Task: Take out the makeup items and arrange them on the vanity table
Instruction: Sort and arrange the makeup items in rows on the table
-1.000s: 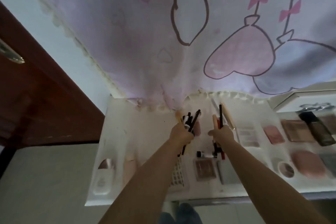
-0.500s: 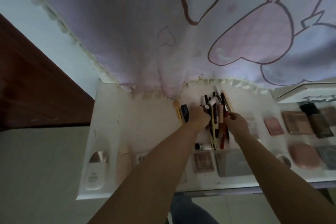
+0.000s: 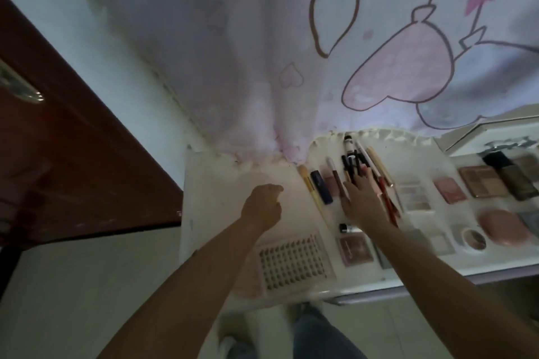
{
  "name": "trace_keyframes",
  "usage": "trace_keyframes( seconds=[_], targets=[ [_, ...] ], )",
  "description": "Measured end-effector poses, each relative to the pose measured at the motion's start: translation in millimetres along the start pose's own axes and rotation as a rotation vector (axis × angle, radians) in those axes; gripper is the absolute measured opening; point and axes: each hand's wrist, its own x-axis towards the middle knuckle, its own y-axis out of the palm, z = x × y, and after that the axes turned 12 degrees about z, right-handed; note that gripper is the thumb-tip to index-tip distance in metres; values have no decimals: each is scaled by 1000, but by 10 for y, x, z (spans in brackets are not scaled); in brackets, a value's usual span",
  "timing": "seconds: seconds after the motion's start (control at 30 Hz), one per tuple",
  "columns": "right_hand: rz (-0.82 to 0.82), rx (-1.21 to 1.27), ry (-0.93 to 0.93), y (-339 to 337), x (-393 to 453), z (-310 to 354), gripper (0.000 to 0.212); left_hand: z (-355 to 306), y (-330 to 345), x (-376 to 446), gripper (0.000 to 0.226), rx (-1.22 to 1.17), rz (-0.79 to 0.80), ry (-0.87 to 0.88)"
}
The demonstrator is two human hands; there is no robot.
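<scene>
Across the counter: the white counter (image 3: pixel 221 183) carries the makeup in rough rows, with a printed curtain (image 3: pixel 262 52) hanging down to its back edge
Left hand: the left hand (image 3: pixel 264 207) hovers over a bare patch of the counter, fingers curled in, its grip closed and holding nothing; half a second ago it was in among the pencils, so it has let go and drawn off to the left
Right hand: the right hand (image 3: pixel 361 198) lies flat with fingers straight on the pencil bunch (image 3: pixel 357 163), its grip wide, pressing rather than pinching; a second ago it held sticks upright, and now they lie down
Pencils: the pencil bunch sits near the back of the counter, fanned out but overlapping, some sticks under the right hand
Already apart: a yellow-handled brush (image 3: pixel 312 192) and a dark blue tube (image 3: pixel 320 186) lie side by side just left of the bunch, each clear of its neighbour
Other items: palettes (image 3: pixel 484 181) and a pink compact (image 3: pixel 503 226) lie to the right, a white basket (image 3: pixel 291 265) at the front edge, a small palette (image 3: pixel 355 249) beside it
Meaning: the handful is out and set down; judging by the overlap, spreading the sticks into single file looks like the step in hand
Risk: round sticks may roll when pushed
</scene>
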Motion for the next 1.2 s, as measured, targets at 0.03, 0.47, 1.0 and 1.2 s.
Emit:
trace_keyframes(
  seconds=[0.03, 0.47, 1.0, 1.2],
  targets=[
    [-8, 10, -35, 48, -38, 143, 37, 162, 0, -146, 48, 40, -17, -14],
    [58, -172, -427, 1185, -585, 1635, 39, 1232, 513, -1548, 78, -53, -55, -483],
    [369, 529, -43, 752, -695, 2222, 26, 1373, 29, -1688, 60, -544, -60, -118],
    [317, 647, -83, 57, -671, 2720, 35, 1074, -670, -1962, 88, -403, -225, 120]
  ],
)
